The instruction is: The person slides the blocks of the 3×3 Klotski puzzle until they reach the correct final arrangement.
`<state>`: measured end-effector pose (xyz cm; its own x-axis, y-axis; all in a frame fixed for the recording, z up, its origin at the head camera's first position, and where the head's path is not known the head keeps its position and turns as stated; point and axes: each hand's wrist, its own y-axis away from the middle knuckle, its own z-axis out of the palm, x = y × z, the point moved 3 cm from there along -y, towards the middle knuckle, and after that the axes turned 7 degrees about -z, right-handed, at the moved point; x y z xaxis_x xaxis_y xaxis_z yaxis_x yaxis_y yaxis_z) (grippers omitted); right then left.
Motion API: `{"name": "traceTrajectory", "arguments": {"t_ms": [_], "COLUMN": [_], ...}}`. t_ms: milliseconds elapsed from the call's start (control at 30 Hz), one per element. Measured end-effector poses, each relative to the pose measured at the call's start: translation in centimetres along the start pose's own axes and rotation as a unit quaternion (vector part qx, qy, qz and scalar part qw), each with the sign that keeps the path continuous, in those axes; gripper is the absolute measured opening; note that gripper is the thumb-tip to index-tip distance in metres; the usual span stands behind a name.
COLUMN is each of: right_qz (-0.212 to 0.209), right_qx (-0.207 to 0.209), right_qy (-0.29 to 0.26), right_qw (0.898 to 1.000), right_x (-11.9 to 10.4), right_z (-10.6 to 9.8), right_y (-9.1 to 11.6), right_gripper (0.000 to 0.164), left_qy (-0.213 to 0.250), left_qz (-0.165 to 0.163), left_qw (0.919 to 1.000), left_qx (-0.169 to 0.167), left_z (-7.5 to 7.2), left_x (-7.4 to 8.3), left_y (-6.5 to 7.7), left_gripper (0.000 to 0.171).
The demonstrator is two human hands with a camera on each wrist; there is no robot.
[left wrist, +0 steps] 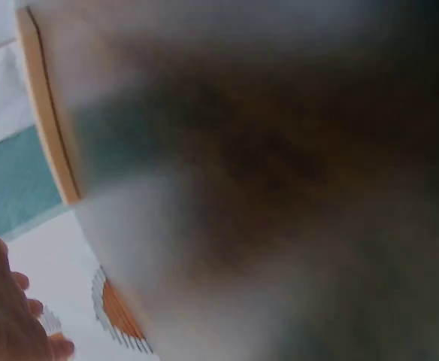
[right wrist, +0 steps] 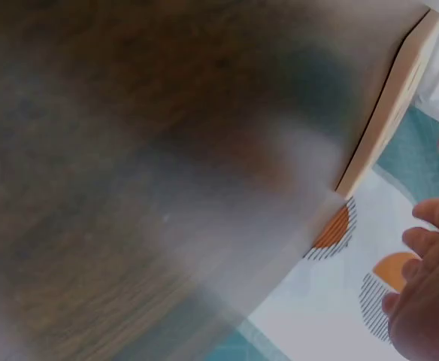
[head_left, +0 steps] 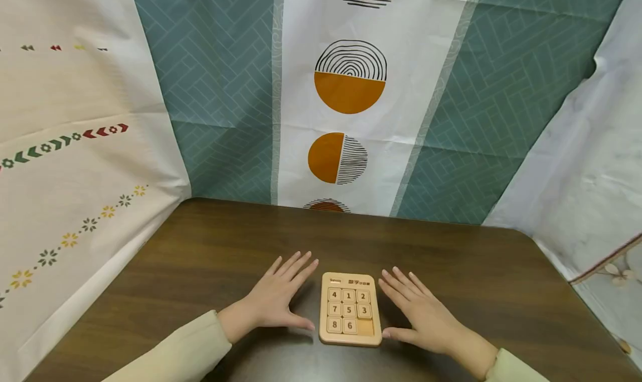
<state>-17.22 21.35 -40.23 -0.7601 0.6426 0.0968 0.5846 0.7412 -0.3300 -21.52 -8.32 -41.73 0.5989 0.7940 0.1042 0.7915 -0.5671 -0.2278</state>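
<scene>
A light wooden number sliding puzzle (head_left: 349,309) lies flat on the dark wooden table (head_left: 241,231). Its tiles read 4 1 2, 7 5 3 and 8 6, with a bare slot at the lower right. My left hand (head_left: 277,295) is spread to the left of the puzzle, fingers straight, thumb tip close to its lower left edge. On the other side, my right hand (head_left: 418,312) is spread too, its thumb tip right at the lower right edge. In both wrist views the puzzle's side edge (left wrist: 50,113) shows beside the hand.
Behind the table hangs a teal and white cloth (head_left: 225,92) with orange circles. A cream patterned cloth (head_left: 75,175) borders the left side, and a pale cloth (head_left: 577,175) the right. The glossy table top reflects the cloth in the wrist views.
</scene>
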Motion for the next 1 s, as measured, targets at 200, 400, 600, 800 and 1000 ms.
{"name": "traceTrajectory", "arguments": {"t_ms": [200,400,600,800,1000], "right_qz": [-0.049,-0.096,-0.119,-0.109,-0.114], "right_qx": [-0.029,-0.045,-0.054,-0.078,-0.074], "right_qy": [-0.040,-0.068,-0.089,-0.092,-0.090], "right_qw": [0.998,0.992,0.987,0.987,0.987], "right_x": [-0.9,-1.8,-2.2,-2.3,-2.3], "right_z": [0.2,0.7,1.0,1.3,1.3], "right_y": [-0.5,-0.5,-0.4,-0.1,0.0], "right_gripper": [0.074,0.066,0.065,0.069,0.072], "left_qy": [0.008,0.022,0.040,0.066,0.050], "left_qz": [0.039,0.025,0.003,-0.039,-0.038], "left_qw": [0.9985,0.9957,0.9911,0.9795,0.9799], "left_qx": [-0.038,-0.086,-0.127,-0.186,-0.189], "left_z": [1.0,1.4,1.7,1.9,2.0], "left_x": [1.2,2.2,2.3,2.1,2.3], "left_y": [-1.5,-2.1,-2.2,-2.0,-2.2], "left_gripper": [0.115,0.115,0.114,0.113,0.115]}}
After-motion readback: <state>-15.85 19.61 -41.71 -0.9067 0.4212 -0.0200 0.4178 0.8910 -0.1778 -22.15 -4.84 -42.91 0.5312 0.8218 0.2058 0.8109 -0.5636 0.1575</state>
